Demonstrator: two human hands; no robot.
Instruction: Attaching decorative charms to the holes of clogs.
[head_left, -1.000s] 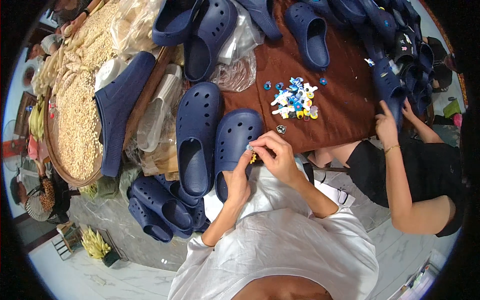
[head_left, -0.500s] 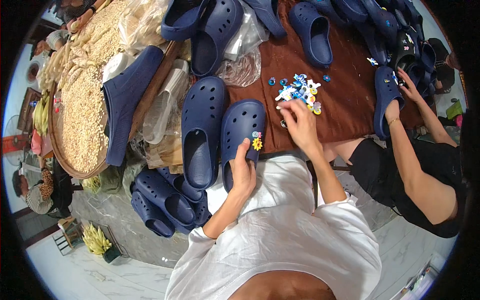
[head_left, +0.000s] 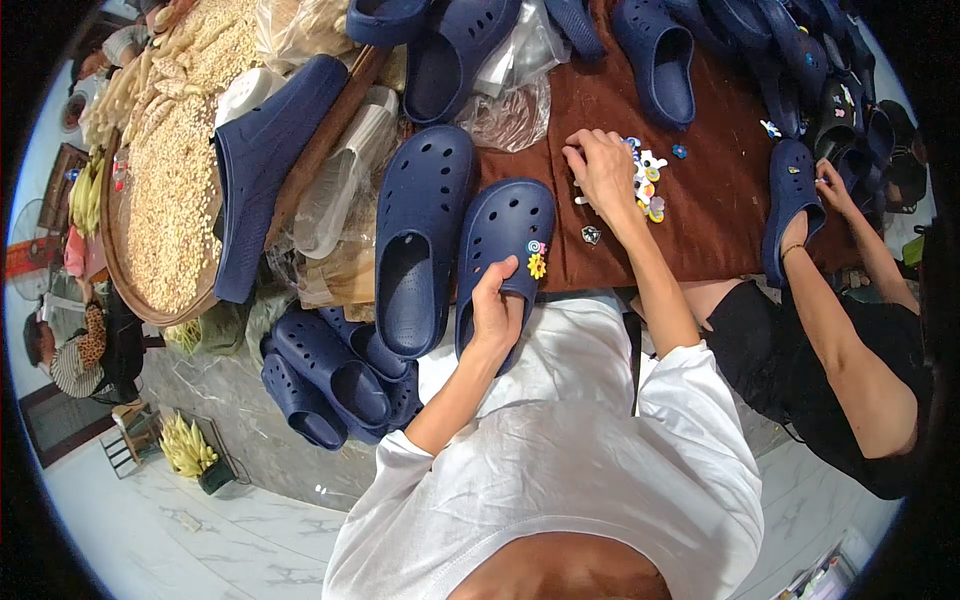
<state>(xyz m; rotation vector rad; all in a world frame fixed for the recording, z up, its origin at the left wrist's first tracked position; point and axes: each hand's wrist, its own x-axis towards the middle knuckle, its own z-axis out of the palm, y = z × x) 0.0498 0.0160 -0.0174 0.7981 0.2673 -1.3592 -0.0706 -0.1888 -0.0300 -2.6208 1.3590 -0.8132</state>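
My left hand (head_left: 495, 310) grips a navy clog (head_left: 507, 212) by its opening, thumb on the upper and fingers inside. On the side of that clog sit a yellow flower charm (head_left: 538, 267) and a pink-and-blue swirl charm (head_left: 536, 247). Another navy clog (head_left: 427, 195) rests just left of it. Over the pile of small shoe charms (head_left: 652, 182), white, blue and yellow, my right hand (head_left: 605, 175) is bent with its fingers curled down. The fingertips are partly hidden, so what they hold does not show. A dark silver-edged charm (head_left: 591, 235) lies near my right wrist.
A brown cloth (head_left: 715, 215) covers the table. Several navy clogs crowd its far right, and one clog (head_left: 668, 62) lies beyond the charms. At right, a co-worker's hand (head_left: 795, 232) is in a clog. A basket of pale kernels (head_left: 165, 245) stands left, beside plastic wrapping (head_left: 345, 190).
My right hand has shifted up onto the charm pile, covering its left part and uncovering the dark charm. The whole view has shifted slightly. My left hand keeps hold of the clog.
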